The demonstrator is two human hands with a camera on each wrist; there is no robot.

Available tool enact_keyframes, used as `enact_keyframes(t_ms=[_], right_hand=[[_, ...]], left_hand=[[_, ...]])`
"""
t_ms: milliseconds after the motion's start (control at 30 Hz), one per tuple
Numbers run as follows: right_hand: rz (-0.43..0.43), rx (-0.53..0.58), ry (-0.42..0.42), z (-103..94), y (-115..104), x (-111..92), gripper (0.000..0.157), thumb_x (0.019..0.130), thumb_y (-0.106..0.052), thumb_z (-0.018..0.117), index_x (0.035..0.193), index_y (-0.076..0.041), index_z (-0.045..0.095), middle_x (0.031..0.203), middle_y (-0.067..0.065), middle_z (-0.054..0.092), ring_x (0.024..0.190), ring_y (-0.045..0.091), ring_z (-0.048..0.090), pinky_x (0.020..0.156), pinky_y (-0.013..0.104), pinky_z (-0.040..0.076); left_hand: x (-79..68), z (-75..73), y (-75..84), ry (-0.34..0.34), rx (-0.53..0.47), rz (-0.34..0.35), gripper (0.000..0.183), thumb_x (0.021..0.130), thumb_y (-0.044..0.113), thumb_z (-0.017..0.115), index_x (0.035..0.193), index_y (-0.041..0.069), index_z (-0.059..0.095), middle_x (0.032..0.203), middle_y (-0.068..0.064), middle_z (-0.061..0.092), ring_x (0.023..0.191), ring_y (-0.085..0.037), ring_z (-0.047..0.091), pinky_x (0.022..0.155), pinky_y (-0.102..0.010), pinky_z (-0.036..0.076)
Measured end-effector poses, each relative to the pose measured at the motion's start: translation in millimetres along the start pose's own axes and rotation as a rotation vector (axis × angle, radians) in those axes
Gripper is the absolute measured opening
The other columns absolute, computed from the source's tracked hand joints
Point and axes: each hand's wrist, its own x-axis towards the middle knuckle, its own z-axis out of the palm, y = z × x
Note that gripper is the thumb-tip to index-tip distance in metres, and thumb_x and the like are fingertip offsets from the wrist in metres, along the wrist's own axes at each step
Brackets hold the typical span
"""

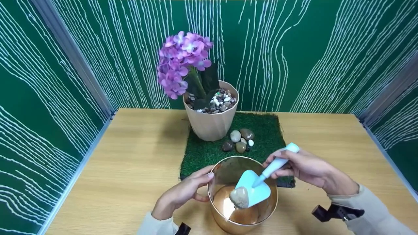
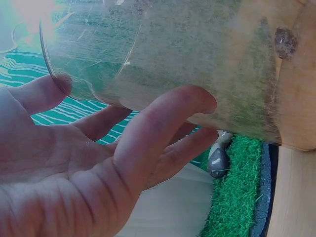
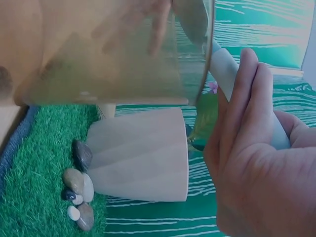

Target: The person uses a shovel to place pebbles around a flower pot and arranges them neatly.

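My right hand grips the pale blue handle of a small trowel, its blade tilted down inside a transparent amber container. At the blade's front edge sits a beige-grey stone. The left hand holds the container's left side, a fingertip at the rim. In the left wrist view, its bent thumb touches the wall. Through that wall shows a dark spot near the base; I cannot tell what it is. In the right wrist view, the container wall covers most of the trowel blade.
Behind the container lies an artificial grass mat with several loose stones. A pale ribbed flowerpot stands on its back left, filled with pebbles and bearing purple flowers. Green, white-lined walls enclose the wooden table.
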Motion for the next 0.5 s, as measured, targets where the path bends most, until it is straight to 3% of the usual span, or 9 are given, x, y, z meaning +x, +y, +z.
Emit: enact_keyframes(t_ms=[200, 500], right_hand=[[-0.021, 0.017, 0.024, -8.3, -10, -4, 0.042, 0.117, -0.015, 0.034, 0.119, -0.004, 0.075, 0.121, 0.010, 0.077, 0.101, 0.016, 0.079, 0.093, 0.023, 0.060], [-0.053, 0.034, 0.077, -18.6, -23, -4, 0.043, 0.116, -0.013, 0.034, 0.118, -0.003, 0.076, 0.119, 0.010, 0.078, 0.101, 0.016, 0.080, 0.093, 0.024, 0.060]], left_hand=[[1.4, -0.1, -0.7, 0.005, 0.001, -0.005, 0.057, 0.115, 0.037, 0.036, 0.168, 0.016, 0.030, 0.168, -0.015, 0.036, 0.160, -0.038, 0.029, 0.097, -0.053, 0.059], [-0.2, 0.1, -0.5, 0.016, -0.011, -0.012, 0.057, 0.114, 0.035, 0.037, 0.167, 0.014, 0.032, 0.166, -0.016, 0.039, 0.161, -0.039, 0.027, 0.097, -0.048, 0.059]])
